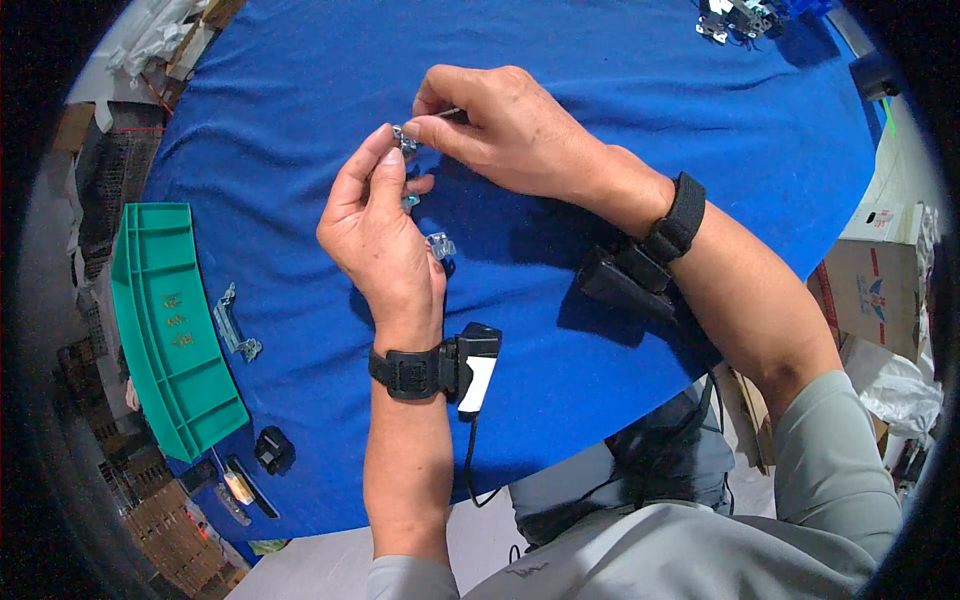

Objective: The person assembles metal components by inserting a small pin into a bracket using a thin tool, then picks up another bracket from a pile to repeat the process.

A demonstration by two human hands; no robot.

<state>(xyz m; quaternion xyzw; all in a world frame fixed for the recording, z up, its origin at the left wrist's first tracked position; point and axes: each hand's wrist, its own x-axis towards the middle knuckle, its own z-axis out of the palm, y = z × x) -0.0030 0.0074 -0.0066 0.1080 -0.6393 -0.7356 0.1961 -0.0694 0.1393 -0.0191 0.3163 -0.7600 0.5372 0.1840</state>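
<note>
My left hand (pixel 385 220) pinches a small silvery metal part (pixel 404 141) between thumb and forefinger, above the blue cloth. Below its palm a small clear piece (pixel 441 246) shows; whether the hand grips it I cannot make out. A bit of teal (pixel 410 202) peeks out by the lower fingers. From the far side my right hand (pixel 490 125) meets the metal part, thumb and forefinger closed against its right end. A thin grey rod-like piece (pixel 453 112) shows at the right fingers; most of it is hidden.
On the left lies a green compartment tray (pixel 155 250) with small brass-coloured pieces, beside a grey metal bracket (pixel 232 325). A black part (pixel 272 450) sits near the front left edge. Dark metal parts (pixel 740 20) are heaped at the far right. Black devices with cables are strapped to both wrists.
</note>
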